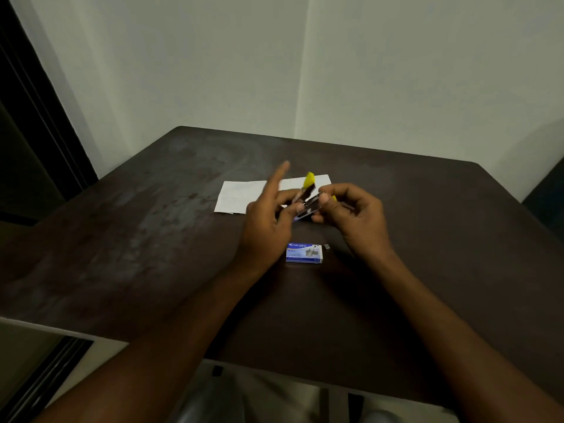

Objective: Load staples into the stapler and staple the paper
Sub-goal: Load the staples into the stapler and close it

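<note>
Yellow plastic marks the stapler (309,198), hinged open and held above the dark table (152,239) by both hands. Left hand (268,218) pinches its near end, forefinger sticking up toward 12 o'clock; right hand (354,215) is clamped on the far end. The metal channel's long axis runs from 7 to 1 o'clock between them. Staple box (304,253) lies at 6 o'clock, about equally near both hands; paper (241,195) lies beyond at 11 o'clock
</note>
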